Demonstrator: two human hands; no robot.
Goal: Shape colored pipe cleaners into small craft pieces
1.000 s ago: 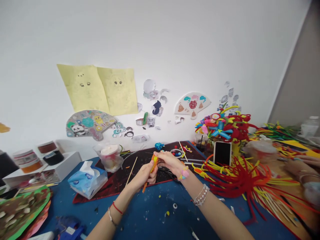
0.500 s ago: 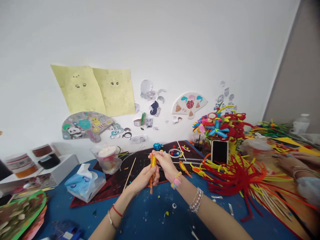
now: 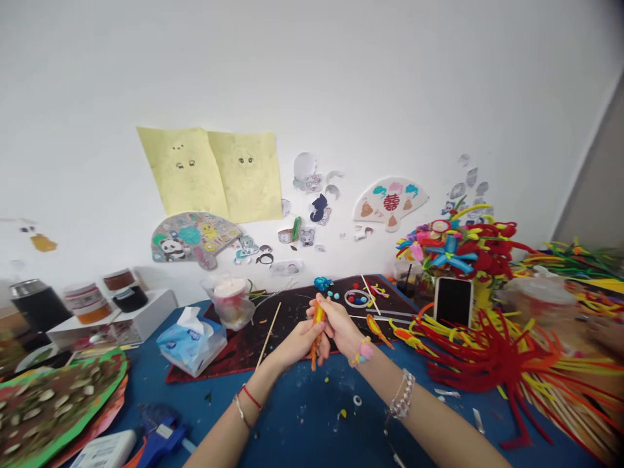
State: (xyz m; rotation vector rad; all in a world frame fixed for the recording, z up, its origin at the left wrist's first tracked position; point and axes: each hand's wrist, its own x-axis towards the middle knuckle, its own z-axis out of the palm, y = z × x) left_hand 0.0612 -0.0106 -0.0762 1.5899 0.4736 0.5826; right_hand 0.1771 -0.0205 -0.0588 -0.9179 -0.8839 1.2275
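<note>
An orange and yellow fuzzy piece, looking like bundled pipe cleaners [image 3: 318, 316], is held upright between both hands over the table. My left hand [image 3: 301, 340] is closed around its lower part, where a thin orange end sticks out below. Near the top, my right hand [image 3: 339, 323] grips it too, fingers partly hiding it. Behind the hands lie a blue fuzzy ball [image 3: 322, 283] and a round dish [image 3: 357, 299] with red and blue pom-poms. A similar orange-yellow piece [image 3: 379, 331] rests to the right. A wooden stick [image 3: 268, 335] lies left of my hands.
Tissue pack [image 3: 192, 344], wrapped cup [image 3: 229, 302] and blue glue gun [image 3: 163, 432] are on the left. To the right stand a phone [image 3: 453, 301] and pipe-cleaner flowers [image 3: 448, 250], with loose red pipe cleaners [image 3: 492, 354] in front. A googly eye [image 3: 357, 401] lies nearer me.
My view has turned left, so everything sits farther right and the glue gun shows more fully. Both hands stay on the orange-yellow piece, with slightly shifted fingers.
</note>
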